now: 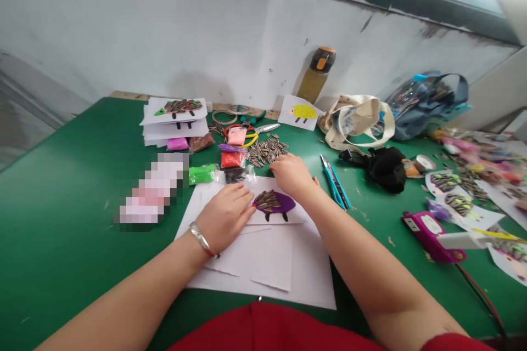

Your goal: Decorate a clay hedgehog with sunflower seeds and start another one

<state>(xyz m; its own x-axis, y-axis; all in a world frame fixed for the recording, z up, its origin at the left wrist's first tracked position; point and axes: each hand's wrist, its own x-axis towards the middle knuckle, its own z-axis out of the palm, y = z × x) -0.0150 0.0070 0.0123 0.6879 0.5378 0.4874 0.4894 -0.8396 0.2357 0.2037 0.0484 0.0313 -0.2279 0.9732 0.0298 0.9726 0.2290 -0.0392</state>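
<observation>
My left hand [228,214] lies flat with its fingers stretched over the left part of a white card. On that card is a purple clay hedgehog [287,204] with black legs, and sunflower seeds [267,201] cover its left half in overlapping rows. At the near edge of a loose pile of sunflower seeds [263,151], my right hand [291,174] is closed, fingertips turned down. Whatever it pinches is hidden. Beneath the card are white paper sheets [307,269].
Bags of green [201,174] and red clay [233,159] lie beyond my left hand, near scissors [267,128]. A teal utility knife [334,184] is right of my right hand. Finished cards [152,111] are stacked back left. A magenta glue gun [430,236] lies at right.
</observation>
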